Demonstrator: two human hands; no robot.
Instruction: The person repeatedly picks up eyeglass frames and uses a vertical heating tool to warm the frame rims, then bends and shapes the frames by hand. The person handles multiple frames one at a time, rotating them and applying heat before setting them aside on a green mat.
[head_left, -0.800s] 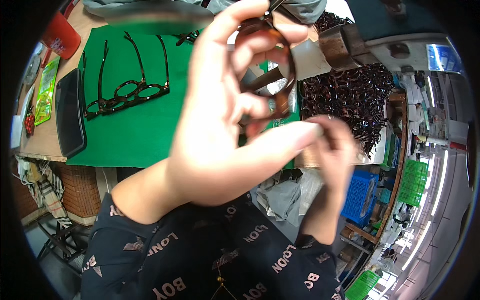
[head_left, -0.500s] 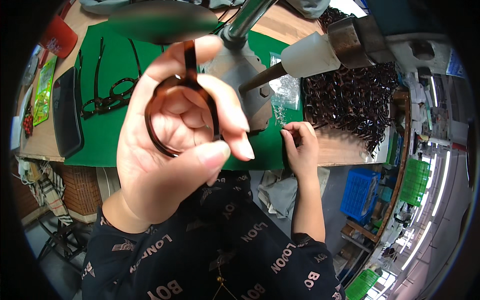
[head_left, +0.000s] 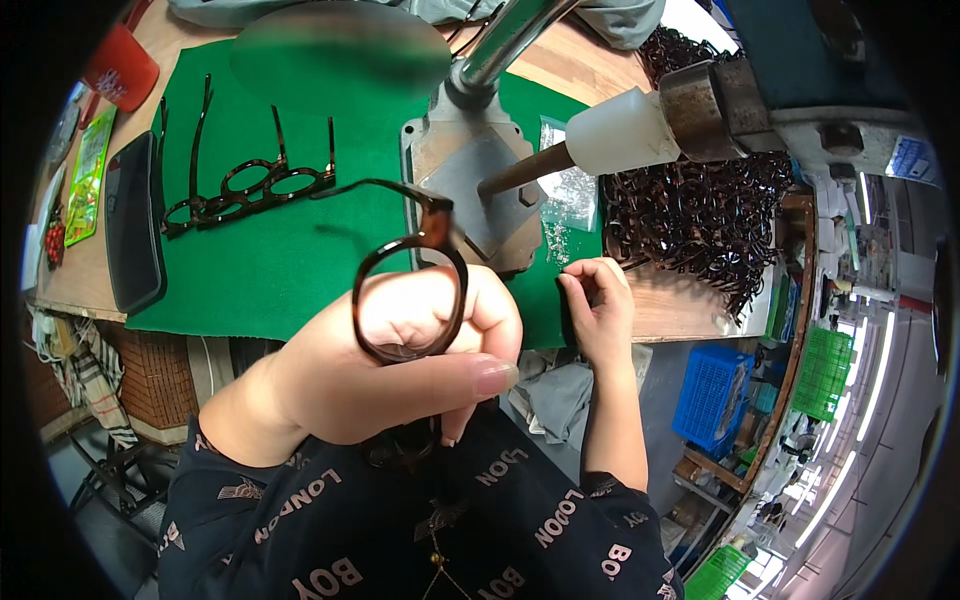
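Close in front of me, my left hand (head_left: 340, 385) is closed round a tortoiseshell eyeglass frame (head_left: 435, 225). One round rim faces me, and a dark temple arm stretches up and left from its corner. Part of the frame below my fingers is hard to make out. My right hand (head_left: 603, 310) rests at the front edge of the green mat (head_left: 270, 290), thumb and forefinger pinched together. Whatever lies between those fingertips is too small to tell. Just beyond them are tiny shiny pieces (head_left: 557, 240) scattered beside a clear plastic bag (head_left: 572, 190).
A press-like machine with a metal base (head_left: 430, 160) and white collar (head_left: 620, 130) stands ahead. Right of it lies a heap of dark frames (head_left: 690, 220). More glasses frames (head_left: 235, 200) lie left, near a phone (head_left: 135, 220) and red cup (head_left: 120, 70). Blue crate (head_left: 712, 395) sits lower right.
My left hand has lowered and turned over with the eyeglass frame, so the temple arm now shows and the machine base is uncovered. My right hand has barely moved.
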